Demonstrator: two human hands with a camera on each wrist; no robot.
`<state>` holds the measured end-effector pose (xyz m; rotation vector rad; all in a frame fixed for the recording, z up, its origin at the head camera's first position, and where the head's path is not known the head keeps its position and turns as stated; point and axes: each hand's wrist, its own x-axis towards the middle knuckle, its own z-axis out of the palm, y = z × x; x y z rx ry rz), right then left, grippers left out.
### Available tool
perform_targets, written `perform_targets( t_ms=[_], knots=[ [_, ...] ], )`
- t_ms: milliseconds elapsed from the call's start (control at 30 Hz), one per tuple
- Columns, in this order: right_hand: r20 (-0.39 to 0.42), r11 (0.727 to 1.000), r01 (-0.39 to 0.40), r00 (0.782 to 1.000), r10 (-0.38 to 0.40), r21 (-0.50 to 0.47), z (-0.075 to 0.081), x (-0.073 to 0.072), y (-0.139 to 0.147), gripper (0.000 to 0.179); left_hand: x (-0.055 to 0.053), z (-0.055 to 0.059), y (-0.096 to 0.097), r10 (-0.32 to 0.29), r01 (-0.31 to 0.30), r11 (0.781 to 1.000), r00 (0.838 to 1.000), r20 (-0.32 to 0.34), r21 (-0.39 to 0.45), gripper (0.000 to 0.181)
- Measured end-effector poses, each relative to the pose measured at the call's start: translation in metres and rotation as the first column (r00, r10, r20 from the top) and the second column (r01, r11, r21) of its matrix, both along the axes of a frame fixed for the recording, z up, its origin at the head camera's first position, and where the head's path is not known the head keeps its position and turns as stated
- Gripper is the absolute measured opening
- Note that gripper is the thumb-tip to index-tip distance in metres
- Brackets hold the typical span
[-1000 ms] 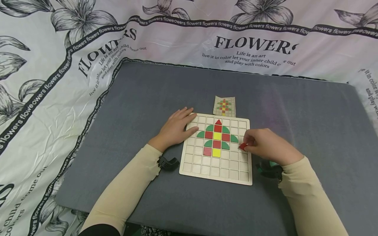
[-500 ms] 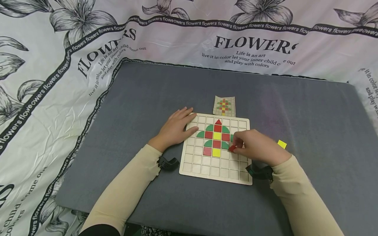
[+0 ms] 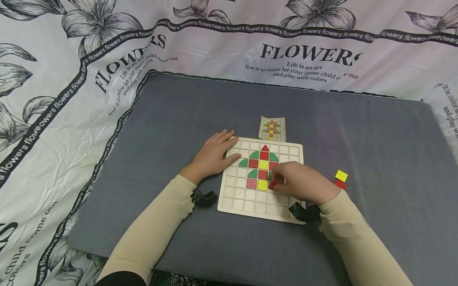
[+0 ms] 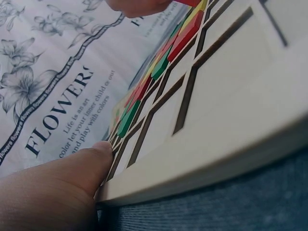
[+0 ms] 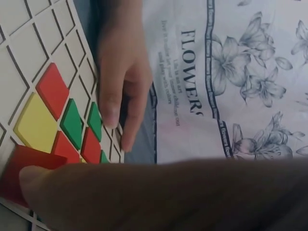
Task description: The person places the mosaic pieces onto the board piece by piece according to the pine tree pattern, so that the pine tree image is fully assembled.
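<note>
My right hand (image 3: pixel 304 180) pinches a red square tile (image 3: pixel 272 185) over the grid board (image 3: pixel 250 206), just right of the lower yellow tile (image 3: pixel 262 185). In the right wrist view the thumb presses on this red tile (image 5: pixel 29 171), tilted over its cell. My left hand (image 3: pixel 212 155) lies with straight fingers on the board's left edge; its thumb (image 4: pixel 91 163) shows at the rim in the left wrist view. Red, yellow and green tiles form a tree shape on the board, among them a pink-red square (image 3: pixel 251 183) left of the yellow one. My right fingers hide some tiles.
A small pattern card (image 3: pixel 272 129) with a similar tree picture lies against the board's far edge. Right of the board, a loose yellow tile (image 3: pixel 341 176) and a red tile (image 3: pixel 340 184) lie on the grey table (image 3: pixel 200 107). Flower-printed cloth (image 3: pixel 211 47) surrounds the table.
My right hand has moved left across the board with the red tile, from its right edge to beside the lower yellow tile. Loose tiles behind the wrist have come into view. The left hand stays still.
</note>
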<state>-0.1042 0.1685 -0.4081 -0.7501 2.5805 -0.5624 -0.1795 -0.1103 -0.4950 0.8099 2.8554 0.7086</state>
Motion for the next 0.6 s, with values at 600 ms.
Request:
perform_targets(
  t_ms=[600],
  knots=[
    [-0.014,1.000,0.006,1.000,-0.006,-0.001,-0.0094,-0.0045,0.0008,0.017,-0.0004,-0.0004,0.0007,0.001,-0.001,1.000,1.000,-0.003,-0.007,0.067]
  ],
)
